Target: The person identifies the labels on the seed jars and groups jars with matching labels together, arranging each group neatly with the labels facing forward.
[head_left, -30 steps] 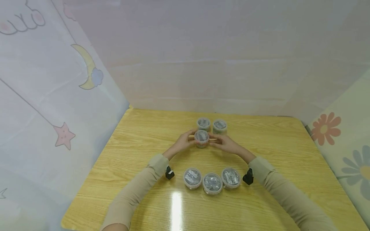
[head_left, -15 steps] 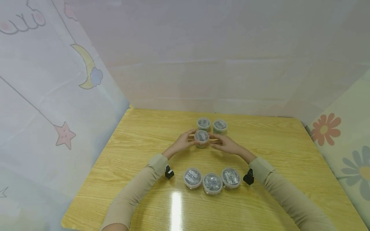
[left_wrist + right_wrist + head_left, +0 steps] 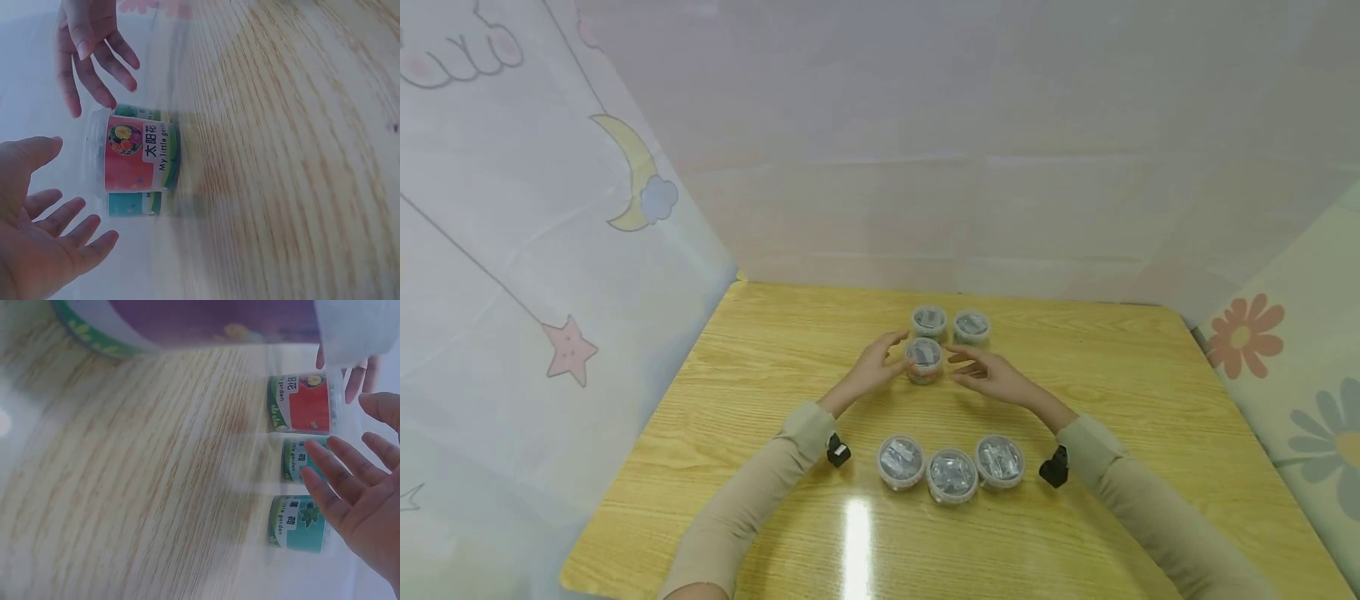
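A clear-lidded plastic tub with a red label [image 3: 923, 357] [image 3: 128, 156] stands upright on the table between my hands. My left hand [image 3: 872, 368] is at its left side, fingers spread and relaxed; the left wrist view shows a gap between them and the tub. On the right, my right hand [image 3: 990, 377] is apart from the tub, its fingers loosely extended and holding nothing. Just behind are two teal-labelled tubs, one at the back left [image 3: 929, 320] and one at the back right [image 3: 972, 327]. The right wrist view shows the teal label [image 3: 303, 519] with a leaf picture.
Three more lidded tubs stand nearer me: left [image 3: 901, 461], middle [image 3: 952, 477] and right [image 3: 999, 461]. A purple-labelled tub [image 3: 219, 322] looms close in the right wrist view. The wooden table [image 3: 775, 333] meets a pale cloth wall [image 3: 887, 208] behind.
Both hands have let go of the red-labelled tub. The right hand has moved off to the right, while the left fingers have spread slightly. The tubs stay in place.
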Demonstrator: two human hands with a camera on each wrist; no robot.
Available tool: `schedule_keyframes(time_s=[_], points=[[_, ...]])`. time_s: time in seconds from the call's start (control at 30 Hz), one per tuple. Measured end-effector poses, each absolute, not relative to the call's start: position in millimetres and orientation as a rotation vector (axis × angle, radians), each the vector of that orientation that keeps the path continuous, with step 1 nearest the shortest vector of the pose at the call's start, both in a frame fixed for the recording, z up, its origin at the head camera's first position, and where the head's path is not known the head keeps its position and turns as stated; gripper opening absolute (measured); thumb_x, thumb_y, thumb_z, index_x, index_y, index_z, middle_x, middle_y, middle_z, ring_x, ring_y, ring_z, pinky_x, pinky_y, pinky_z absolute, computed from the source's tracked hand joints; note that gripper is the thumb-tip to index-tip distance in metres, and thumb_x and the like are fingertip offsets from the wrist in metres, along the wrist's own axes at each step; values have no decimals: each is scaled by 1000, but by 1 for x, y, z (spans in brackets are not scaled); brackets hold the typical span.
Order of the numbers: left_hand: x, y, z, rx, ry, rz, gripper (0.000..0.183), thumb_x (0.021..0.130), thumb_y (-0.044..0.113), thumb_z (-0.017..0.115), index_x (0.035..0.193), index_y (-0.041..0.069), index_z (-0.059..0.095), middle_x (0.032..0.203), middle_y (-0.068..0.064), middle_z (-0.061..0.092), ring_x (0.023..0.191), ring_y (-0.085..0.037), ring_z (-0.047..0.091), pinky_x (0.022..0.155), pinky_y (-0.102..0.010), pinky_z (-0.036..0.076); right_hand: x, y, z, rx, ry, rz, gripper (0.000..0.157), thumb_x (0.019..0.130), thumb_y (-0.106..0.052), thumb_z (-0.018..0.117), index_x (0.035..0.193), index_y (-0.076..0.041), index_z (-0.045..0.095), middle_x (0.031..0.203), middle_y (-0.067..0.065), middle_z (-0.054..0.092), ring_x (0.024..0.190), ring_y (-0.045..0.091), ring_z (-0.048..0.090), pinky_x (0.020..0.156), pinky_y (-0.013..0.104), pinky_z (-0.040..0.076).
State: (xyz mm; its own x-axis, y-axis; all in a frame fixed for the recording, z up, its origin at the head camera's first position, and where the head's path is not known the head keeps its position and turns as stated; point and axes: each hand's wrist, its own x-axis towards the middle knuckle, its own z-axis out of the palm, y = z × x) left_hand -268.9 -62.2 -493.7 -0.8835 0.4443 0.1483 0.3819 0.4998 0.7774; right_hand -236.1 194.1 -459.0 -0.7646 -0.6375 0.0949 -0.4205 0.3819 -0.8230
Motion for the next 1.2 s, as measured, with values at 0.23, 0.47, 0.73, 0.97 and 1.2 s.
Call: schedule_keyframes(time_s=[0.23, 0.47, 0.73, 0.97, 1.2], points=[[-263, -58, -488, 862, 2719, 1296, 56, 90, 19, 62, 138, 2, 40, 137, -15, 46, 128, -28, 41, 108, -41, 33, -237, 204, -477, -942, 2454, -1369, 52, 93, -9, 56, 140, -2, 36, 127, 30, 50, 106, 46, 56, 86, 55, 49], [-258, -54, -483, 975, 2717, 1248, 57, 90, 23, 62, 140, 6, 39, 138, -11, 45, 128, -25, 41, 108, -39, 34, -238, 213, -487, -915, 2462, -1369, 52, 93, -17, 57, 141, -13, 37, 129, 26, 50, 107, 40, 57, 88, 54, 48], [-254, -50, -480, 1014, 2702, 1234, 54, 90, 19, 61, 139, 8, 41, 139, -9, 45, 129, -22, 41, 109, -36, 33, -233, 216, -486, -905, 2478, -1385, 47, 93, -15, 57, 138, -10, 43, 128, 25, 51, 106, 38, 59, 88, 51, 49], [-250, -46, -480, 1042, 2674, 1204, 53, 91, 23, 60, 139, 8, 41, 140, -7, 44, 129, -22, 40, 108, -38, 34, -224, 215, -476, -906, 2456, -1397, 46, 93, -7, 55, 136, -2, 42, 128, 27, 50, 106, 44, 56, 87, 56, 48], [-243, -44, -480, 1134, 2649, 1187, 51, 91, 21, 60, 136, 6, 43, 138, -9, 46, 129, -24, 41, 107, -39, 35, -213, 213, -460, -936, 2452, -1378, 44, 92, -3, 55, 134, 3, 43, 127, 27, 51, 104, 45, 57, 86, 55, 49]])
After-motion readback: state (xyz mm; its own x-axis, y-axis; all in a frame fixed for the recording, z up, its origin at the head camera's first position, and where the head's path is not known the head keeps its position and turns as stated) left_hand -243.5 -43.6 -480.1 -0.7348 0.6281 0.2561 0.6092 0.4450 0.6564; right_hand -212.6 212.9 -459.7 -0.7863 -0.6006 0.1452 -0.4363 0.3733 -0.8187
